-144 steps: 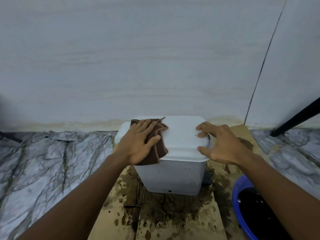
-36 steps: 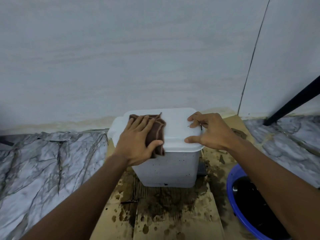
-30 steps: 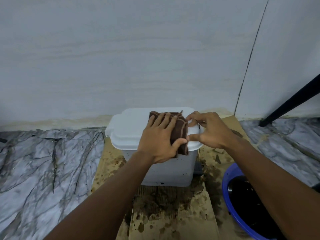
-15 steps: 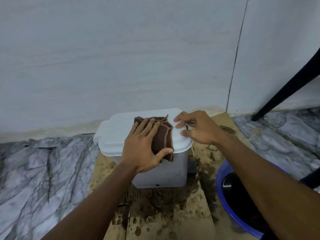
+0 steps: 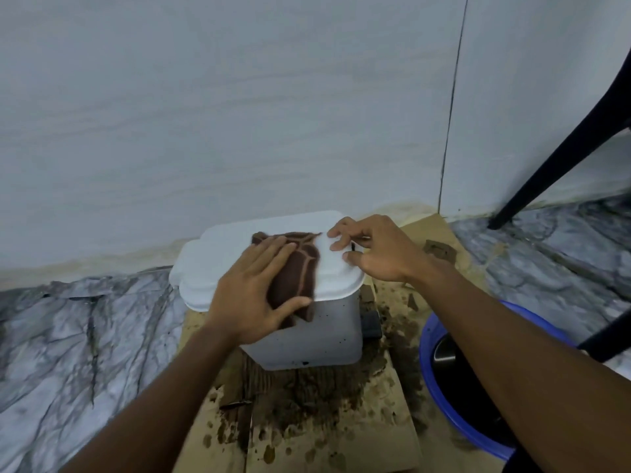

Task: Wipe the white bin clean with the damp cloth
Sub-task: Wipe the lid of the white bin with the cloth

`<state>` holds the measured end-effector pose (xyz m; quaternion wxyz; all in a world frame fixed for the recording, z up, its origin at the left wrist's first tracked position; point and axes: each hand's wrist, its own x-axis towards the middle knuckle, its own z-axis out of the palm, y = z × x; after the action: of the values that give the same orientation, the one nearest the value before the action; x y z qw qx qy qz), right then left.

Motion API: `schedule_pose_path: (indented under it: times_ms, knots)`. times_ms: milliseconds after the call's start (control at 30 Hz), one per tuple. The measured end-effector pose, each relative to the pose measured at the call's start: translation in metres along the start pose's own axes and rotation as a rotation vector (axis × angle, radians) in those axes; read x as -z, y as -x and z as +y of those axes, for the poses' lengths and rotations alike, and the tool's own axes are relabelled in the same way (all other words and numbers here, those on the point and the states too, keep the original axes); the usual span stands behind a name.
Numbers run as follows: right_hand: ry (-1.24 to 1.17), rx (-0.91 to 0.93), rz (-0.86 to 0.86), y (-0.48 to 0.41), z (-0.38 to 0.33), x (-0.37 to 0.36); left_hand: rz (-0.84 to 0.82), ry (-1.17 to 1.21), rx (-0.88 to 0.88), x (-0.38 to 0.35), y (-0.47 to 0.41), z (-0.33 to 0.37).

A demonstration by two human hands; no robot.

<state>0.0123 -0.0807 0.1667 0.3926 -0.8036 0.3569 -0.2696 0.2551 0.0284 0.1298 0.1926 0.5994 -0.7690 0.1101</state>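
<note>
- The white bin (image 5: 307,336) stands on a wet, dirty sheet of cardboard (image 5: 341,438) on the floor, close to the pale wall (image 5: 239,97).
- Its white lid (image 5: 218,257) is on top and closed.
- A brown cloth (image 5: 300,274) lies on the right half of the lid, and its near end hangs down over the lid's edge.
- The left hand (image 5: 252,295) lies flat on the cloth with straight fingers and presses it onto the lid. The thumb is spread out at the near edge.
- The right hand (image 5: 379,250) has bent fingers. Only the fingertips touch the right end of the lid, and they are not wrapped round it.
- A blue basin (image 5: 440,411) with dark water sits on the right, near the bin.
- The floor (image 5: 85,336) looks like grey marble.
- A black chair leg (image 5: 563,148) leans at the far right.
</note>
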Motion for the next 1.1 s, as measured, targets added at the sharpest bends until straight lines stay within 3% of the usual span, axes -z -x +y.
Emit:
schedule_pose_path:
  times_ms: [167, 367, 533, 800, 967, 1100]
  knots:
    - [-0.036, -0.009, 0.008, 0.001, -0.002, -0.003, -0.077, 0.049, 0.203, 0.023, 0.024, -0.056]
    - [0.009, 0.026, 0.093, -0.001, 0.002, -0.013, -0.097, 0.06, 0.355, 0.03, 0.036, -0.061]
    - [0.335, 0.172, 0.241, -0.013, -0.001, -0.022, -0.05, -0.057, 0.384, 0.017, 0.037, -0.029]
    - [0.419, 0.081, 0.13, -0.024, -0.01, -0.031, -0.065, -0.058, 0.152, 0.003, 0.009, -0.002]
    - [0.423, 0.072, 0.014, -0.023, -0.017, -0.023, 0.08, 0.042, 0.253, 0.001, 0.022, -0.007]
    - [0.431, -0.007, -0.129, -0.019, -0.024, -0.006, 0.077, 0.072, 0.287, 0.002, 0.024, -0.007]
